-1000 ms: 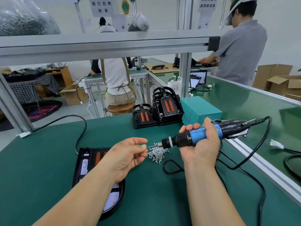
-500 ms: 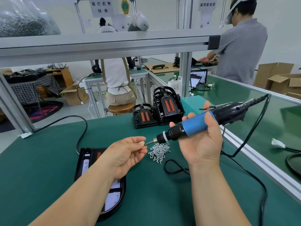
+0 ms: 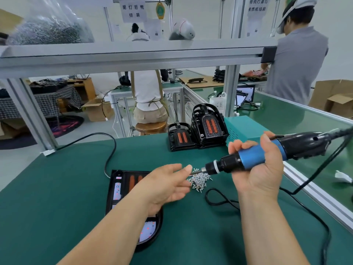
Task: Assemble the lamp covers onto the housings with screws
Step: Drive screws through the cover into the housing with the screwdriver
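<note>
Lamp housing (image 3: 122, 185) unscrewed yet. Electric screwdriver (image 3: 254, 156), gripped in right hand (image 3: 259, 169), dropped level again; left hand (image 3: 168, 185) fingertips pinched at bit, screw prob. loading, can't confirm.

Left hand (image 3: 168, 185) pinches its fingertips together; right hand (image 3: 257, 169) holds a closed grip, palm up.

The scene is evenly and brightly lit from overhead, and only soft, faint shadows are cast on the green counter (image 3: 57, 197). Straight frame rails (image 3: 133, 60) are bowed by wide-angle distortion towards the edges. The plastic bag (image 3: 49, 25) at top left is smeared by blur. Pale reflections are seen on the glossy side counter (image 3: 305, 127).
</note>
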